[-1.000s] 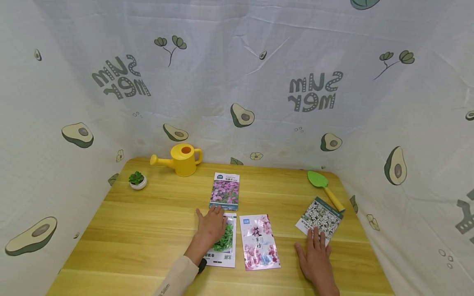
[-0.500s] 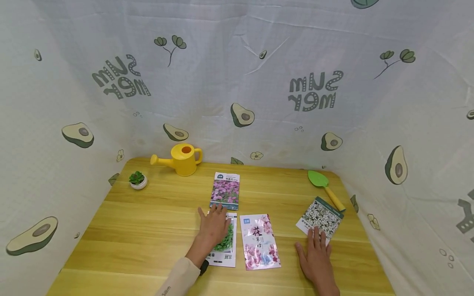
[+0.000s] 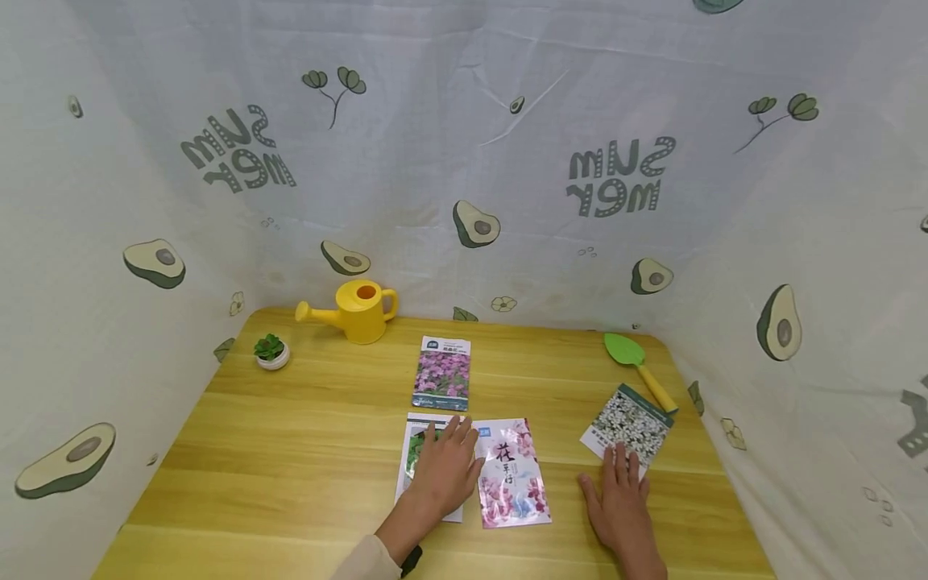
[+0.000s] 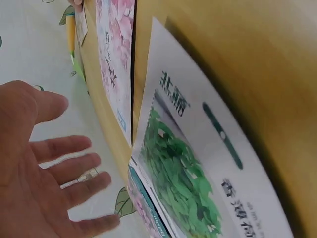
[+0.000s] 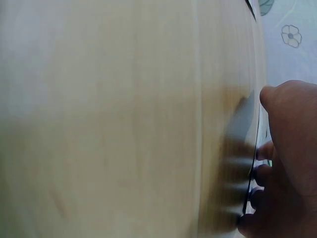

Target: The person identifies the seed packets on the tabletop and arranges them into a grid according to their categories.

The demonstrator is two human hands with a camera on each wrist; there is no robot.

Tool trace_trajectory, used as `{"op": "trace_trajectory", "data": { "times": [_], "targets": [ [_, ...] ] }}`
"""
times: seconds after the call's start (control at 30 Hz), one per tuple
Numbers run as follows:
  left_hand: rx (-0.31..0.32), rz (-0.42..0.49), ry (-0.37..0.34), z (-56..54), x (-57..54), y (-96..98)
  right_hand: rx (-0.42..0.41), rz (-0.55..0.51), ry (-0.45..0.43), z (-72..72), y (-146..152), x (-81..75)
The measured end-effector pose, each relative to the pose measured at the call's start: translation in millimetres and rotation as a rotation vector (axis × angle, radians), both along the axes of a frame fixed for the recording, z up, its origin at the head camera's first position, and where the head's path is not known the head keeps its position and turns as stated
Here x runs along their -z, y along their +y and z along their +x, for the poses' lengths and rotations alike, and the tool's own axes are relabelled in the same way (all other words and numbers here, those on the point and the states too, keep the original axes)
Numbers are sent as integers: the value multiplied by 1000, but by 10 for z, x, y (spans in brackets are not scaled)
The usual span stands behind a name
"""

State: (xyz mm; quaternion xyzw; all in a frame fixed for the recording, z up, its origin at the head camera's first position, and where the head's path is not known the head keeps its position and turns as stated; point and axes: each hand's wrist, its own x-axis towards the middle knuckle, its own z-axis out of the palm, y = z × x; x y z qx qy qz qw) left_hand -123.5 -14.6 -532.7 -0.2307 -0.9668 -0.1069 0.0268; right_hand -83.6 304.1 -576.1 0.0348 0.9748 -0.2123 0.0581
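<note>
Lower centre, the flat left hand (image 3: 444,469), grip open, lay over a glossy green-leaf paper seed packet (image 3: 415,451). The right hand (image 3: 621,503), fingers straight, touched a white-flowered rectangular packet (image 3: 627,424) on the grained wooden worktop (image 3: 290,451).

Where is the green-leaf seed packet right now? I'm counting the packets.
In the head view the green-leaf seed packet lies near the table's front, partly under the left hand, just left of the pink flower packet and below the purple flower packet.

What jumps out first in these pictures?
Four bright seed packets lie on the wooden table; the left hand hovers over the green packet, and the right hand lies flat by the white-flowered packet. A yellow watering can stands at the back.
</note>
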Motion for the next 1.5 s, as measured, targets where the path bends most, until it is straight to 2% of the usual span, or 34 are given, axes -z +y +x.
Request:
{"op": "trace_trajectory", "data": {
  "times": [0.13, 0.33, 0.43, 0.67, 0.8, 0.97, 1.27, 1.5],
  "targets": [
    [33, 62, 33, -19, 46, -40, -12, 5, 34, -2, -19, -18],
    [-27, 203, 7, -202, 115, -294, -33, 5, 73, -20, -53, -38],
    [-55, 221, 1, -292, 155, -424, -34, 22, 60, -35, -62, -61],
    [-119, 180, -56, -436, 233, -603, -48, 42, 41, -85, -80, -83],
    [-151, 152, -98, -452, 253, -656, -64, 49, 38, -107, -84, -83],
    [-151, 145, -116, -448, 269, -685, -77, 43, 39, -145, -82, -80],
    [-152, 153, -134, -450, 288, -706, -91, 64, 9, -239, -124, -100],
    [-162, 158, -131, -451, 319, -717, -110, 18, 37, -298, -105, -69]
  ]
}}
